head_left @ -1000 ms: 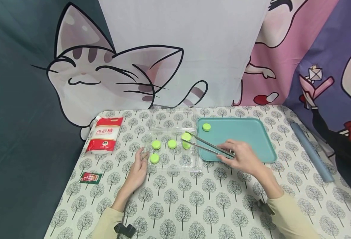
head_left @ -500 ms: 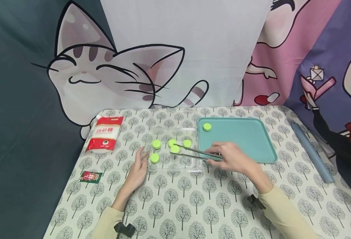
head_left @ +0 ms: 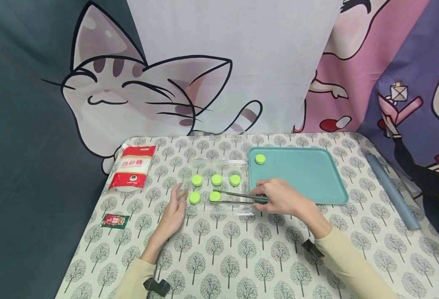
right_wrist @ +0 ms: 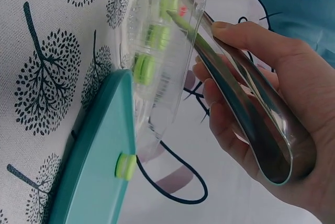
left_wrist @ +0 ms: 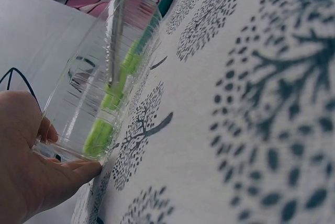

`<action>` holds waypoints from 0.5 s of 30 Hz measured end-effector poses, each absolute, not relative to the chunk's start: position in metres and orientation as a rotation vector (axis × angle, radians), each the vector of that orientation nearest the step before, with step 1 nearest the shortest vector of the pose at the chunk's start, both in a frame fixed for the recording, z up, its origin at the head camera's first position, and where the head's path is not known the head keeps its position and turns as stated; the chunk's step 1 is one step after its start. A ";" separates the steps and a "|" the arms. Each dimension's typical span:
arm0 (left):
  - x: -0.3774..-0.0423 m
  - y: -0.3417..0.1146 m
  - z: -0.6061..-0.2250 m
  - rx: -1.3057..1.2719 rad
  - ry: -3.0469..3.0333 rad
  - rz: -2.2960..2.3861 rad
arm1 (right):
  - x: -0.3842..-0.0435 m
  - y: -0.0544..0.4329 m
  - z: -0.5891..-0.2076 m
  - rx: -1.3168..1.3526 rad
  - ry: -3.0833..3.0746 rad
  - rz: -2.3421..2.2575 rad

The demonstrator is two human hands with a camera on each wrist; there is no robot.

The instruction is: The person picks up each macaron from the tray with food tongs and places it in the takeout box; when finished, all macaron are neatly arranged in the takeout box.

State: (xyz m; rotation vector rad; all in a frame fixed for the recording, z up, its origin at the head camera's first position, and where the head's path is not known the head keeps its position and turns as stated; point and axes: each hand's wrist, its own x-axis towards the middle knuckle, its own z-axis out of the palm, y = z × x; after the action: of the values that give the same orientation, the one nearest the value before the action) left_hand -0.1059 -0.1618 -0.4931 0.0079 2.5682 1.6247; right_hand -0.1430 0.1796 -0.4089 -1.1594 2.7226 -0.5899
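Note:
My right hand (head_left: pixel 281 197) grips metal tongs (head_left: pixel 243 202), their tips on either side of a green macaron (head_left: pixel 215 196) in the front row of a clear plastic box (head_left: pixel 238 211). Around it in the box sit several other macarons (head_left: pixel 235 180), three of them along the back row. At the box's left side my left hand (head_left: pixel 172 214) holds the wall; in the left wrist view its thumb and fingers (left_wrist: pixel 78 170) pinch the clear edge. One more macaron (head_left: pixel 259 159) lies on the teal tray (head_left: pixel 301 176), near its back left corner.
The box's clear lid (head_left: pixel 213 147) lies folded open behind it. A red and white sugar bag (head_left: pixel 132 167) and a small red-green packet (head_left: pixel 115 221) are on the left. A blue-grey roll (head_left: pixel 393 191) lies along the right edge of the table.
My right hand has moved left and forward with the tongs, carrying a macaron from over the back right of the box down to the front middle. The left hand has stayed in place.

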 end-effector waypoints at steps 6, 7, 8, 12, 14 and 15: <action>-0.107 -0.162 -0.493 0.009 2.556 1.622 | -0.143 0.179 -0.409 -1.116 2.675 -0.646; -0.107 -0.162 -0.493 0.011 2.555 1.624 | -0.143 0.179 -0.409 -1.106 2.674 -0.660; -0.108 -0.162 -0.493 0.014 2.554 1.625 | -0.143 0.179 -0.409 -1.106 2.674 -0.673; -0.107 -0.162 -0.492 0.010 2.552 1.619 | -0.144 0.184 -0.408 -1.090 2.672 -0.742; -0.106 -0.162 -0.492 0.006 2.551 1.615 | -0.145 0.189 -0.408 -1.076 2.672 -0.795; -0.106 -0.162 -0.491 0.004 2.552 1.612 | -0.145 0.191 -0.407 -1.069 2.681 -0.820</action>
State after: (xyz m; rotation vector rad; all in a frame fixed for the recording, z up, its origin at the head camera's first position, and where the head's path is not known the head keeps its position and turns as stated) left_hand -0.1058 -0.1624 -0.4914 0.0040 2.5518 1.6116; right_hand -0.1454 0.1910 -0.4070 -1.0693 2.6807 -0.8199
